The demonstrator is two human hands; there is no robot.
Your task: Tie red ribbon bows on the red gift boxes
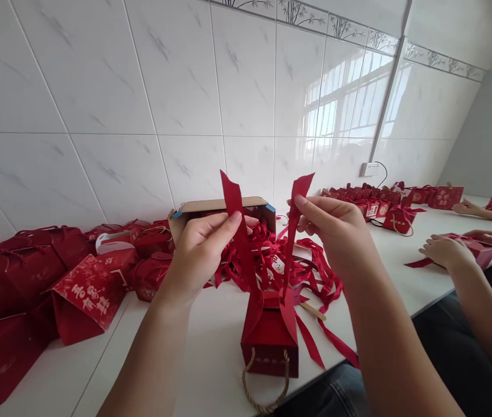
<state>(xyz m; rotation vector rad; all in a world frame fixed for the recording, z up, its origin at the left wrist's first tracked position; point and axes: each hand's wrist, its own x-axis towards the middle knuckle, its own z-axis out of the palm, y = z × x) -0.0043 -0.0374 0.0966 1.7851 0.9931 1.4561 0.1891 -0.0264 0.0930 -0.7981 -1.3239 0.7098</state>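
A small red gift box (pixel 270 339) with a rope handle stands near the front edge of the white table (pixel 211 353). A red ribbon (pixel 235 208) runs up from it in two ends. My left hand (pixel 200 249) pinches the left end between thumb and fingers. My right hand (pixel 333 229) pinches the right end (pixel 300 188), holding it upright above the box. Both hands are closed on the ribbon, a little above and behind the box.
A heap of loose red ribbons (pixel 289 260) lies behind the box, by an open cardboard carton (pixel 211 209). Folded red gift boxes (pixel 85 289) pile up at left. Another person's hands (pixel 445 250) hold a red box at right; more finished boxes (pixel 385 208) line the wall.
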